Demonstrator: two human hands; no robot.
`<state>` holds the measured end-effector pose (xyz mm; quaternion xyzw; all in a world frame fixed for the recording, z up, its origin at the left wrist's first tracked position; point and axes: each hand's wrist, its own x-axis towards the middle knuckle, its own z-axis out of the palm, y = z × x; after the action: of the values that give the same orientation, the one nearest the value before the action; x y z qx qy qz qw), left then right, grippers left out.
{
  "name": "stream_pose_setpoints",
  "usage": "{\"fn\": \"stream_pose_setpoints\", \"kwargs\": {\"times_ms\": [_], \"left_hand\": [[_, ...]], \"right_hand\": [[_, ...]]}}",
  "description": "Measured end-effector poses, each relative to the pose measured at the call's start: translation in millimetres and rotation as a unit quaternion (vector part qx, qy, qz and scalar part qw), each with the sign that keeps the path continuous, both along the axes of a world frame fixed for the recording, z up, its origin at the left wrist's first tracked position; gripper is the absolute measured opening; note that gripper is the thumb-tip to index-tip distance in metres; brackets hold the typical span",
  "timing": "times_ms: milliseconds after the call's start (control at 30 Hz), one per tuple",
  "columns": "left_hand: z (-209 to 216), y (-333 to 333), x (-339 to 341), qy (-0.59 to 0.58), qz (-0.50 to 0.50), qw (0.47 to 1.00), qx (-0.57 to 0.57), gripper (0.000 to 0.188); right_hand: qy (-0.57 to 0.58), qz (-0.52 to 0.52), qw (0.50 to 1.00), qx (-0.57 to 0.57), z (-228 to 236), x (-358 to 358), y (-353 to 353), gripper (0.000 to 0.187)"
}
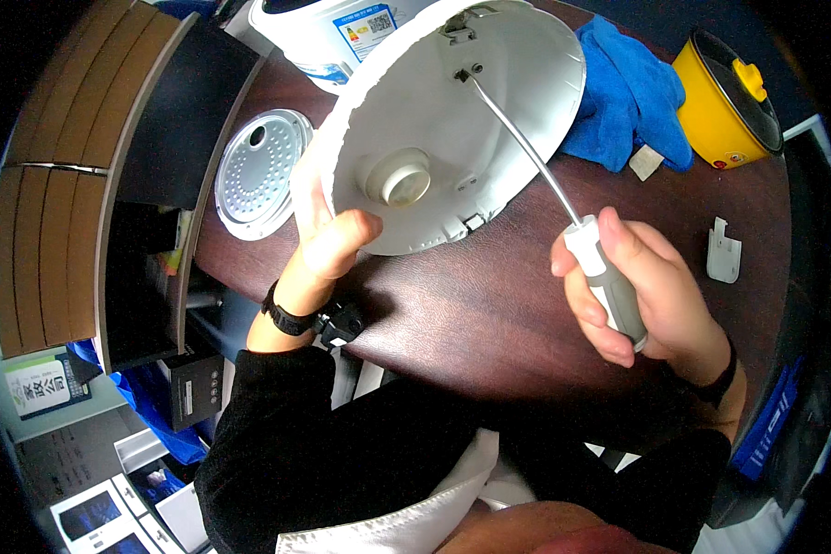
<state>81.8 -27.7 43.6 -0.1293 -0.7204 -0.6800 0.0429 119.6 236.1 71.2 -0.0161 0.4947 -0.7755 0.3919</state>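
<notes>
A white, hollow plastic appliance lid [517, 138] is tilted up over the table, its inner side toward me. My left hand [337, 235] grips its lower left rim, the thumb inside and the other fingers mostly hidden behind it. In my right hand [642, 291] is a screwdriver [531, 152] with a grey and white handle and a long metal shaft. Its tip meets the inside of the lid beside a small hole near the top. A round neck [397, 177] sticks out from the lid's inner wall.
Behind the lid stands a white appliance body [309, 42] with a label. A perforated metal disc [263, 175] lies left. To the right are a blue cloth [619, 92], a yellow pot [729, 102] with a dark lid, a small beige block [646, 162] and a white plastic piece [724, 251].
</notes>
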Motion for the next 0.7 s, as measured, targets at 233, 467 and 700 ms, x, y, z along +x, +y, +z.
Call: {"fn": "stream_pose_setpoints", "kwargs": {"times_ms": [233,467,700], "left_hand": [[7,4,0,-0.057,0.024,0.997,0.035,0.076],[12,5,-3,-0.022,-0.033,0.999,0.021,0.084],[15,9,0,0.008,-0.082,0.997,-0.007,0.098]], "right_hand": [[0.117,0.001,0.976,0.186,4,-15,2,0.038],[0.546,-0.100,0.622,0.552,17,-5,9,0.027],[0.562,-0.101,0.572,0.589,23,4,17,0.030]]}}
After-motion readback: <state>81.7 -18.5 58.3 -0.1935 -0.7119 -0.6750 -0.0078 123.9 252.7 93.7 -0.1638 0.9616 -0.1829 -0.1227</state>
